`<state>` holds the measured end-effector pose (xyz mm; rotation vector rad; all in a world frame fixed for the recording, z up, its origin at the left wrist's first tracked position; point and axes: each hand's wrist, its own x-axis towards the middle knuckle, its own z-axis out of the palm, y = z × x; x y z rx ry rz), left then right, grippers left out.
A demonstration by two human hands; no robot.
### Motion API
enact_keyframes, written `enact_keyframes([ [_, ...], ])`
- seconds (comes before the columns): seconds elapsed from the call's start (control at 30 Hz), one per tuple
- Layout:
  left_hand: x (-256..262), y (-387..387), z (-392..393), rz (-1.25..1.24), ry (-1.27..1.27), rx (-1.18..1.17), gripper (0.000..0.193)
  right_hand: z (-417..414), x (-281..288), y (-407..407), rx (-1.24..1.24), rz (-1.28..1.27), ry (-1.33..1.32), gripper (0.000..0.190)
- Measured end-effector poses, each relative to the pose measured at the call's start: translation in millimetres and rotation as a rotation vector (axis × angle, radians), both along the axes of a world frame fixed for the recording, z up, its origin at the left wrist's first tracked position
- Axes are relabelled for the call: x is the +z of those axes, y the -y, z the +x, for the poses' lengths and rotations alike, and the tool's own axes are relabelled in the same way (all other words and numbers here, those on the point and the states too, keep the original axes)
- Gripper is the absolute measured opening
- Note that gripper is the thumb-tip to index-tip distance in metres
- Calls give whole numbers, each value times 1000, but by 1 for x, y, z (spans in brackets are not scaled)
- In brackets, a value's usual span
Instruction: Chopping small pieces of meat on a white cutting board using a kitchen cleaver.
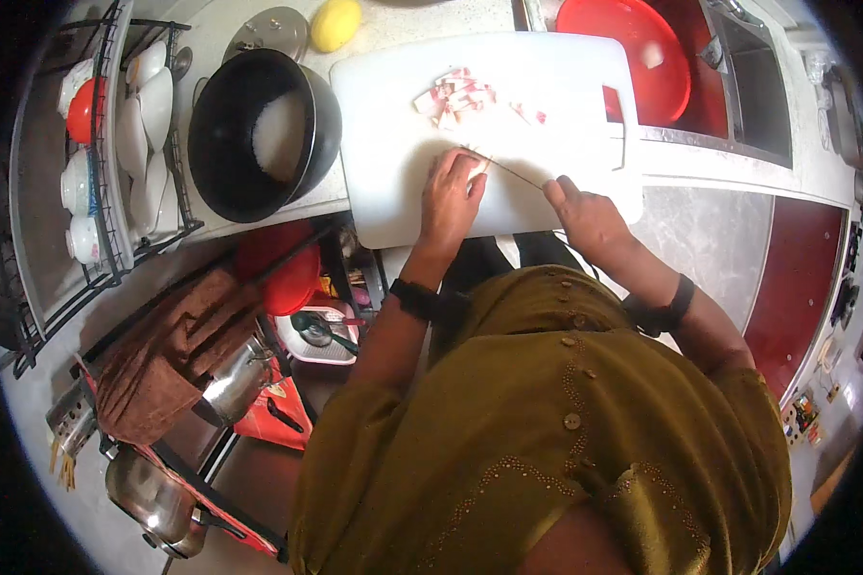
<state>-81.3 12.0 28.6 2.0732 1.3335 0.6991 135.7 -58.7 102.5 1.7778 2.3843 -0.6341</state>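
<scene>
On a white plastic cutting board (381, 158) lies a pile of pink-and-white cut food pieces (457, 97), with smaller bits (528, 113) to its right. My right hand (586, 215) is closed round the handle of a knife (514, 175), whose thin blade points up and left to my left hand. The fingers of my left hand (451, 190) are bent over a small pale piece of food (480, 167) beside the blade, below the pile. The board's glare hides the piece's outline.
Left of the board stands a black pot (223, 144) with white grains inside. Behind it are a glass lid (277, 32) and a yellow fruit (336, 25). A dish rack (108, 144) is far left. A red basin (618, 57) sits by the sink (755, 93) at right.
</scene>
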Motion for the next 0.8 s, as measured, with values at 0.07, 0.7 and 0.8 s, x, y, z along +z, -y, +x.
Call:
enact_keyframes([
  [0.07,-3,2,1,-23,-18,2,24,-1,-8,1,12,-8,38,26],
  [0.7,-1,3,6,-15,71,32,16,-40,-56,-59,94,32,-166,39],
  [0.8,-1,6,3,-43,41,69,16,-19,-42,-44,44,-23,-178,38],
])
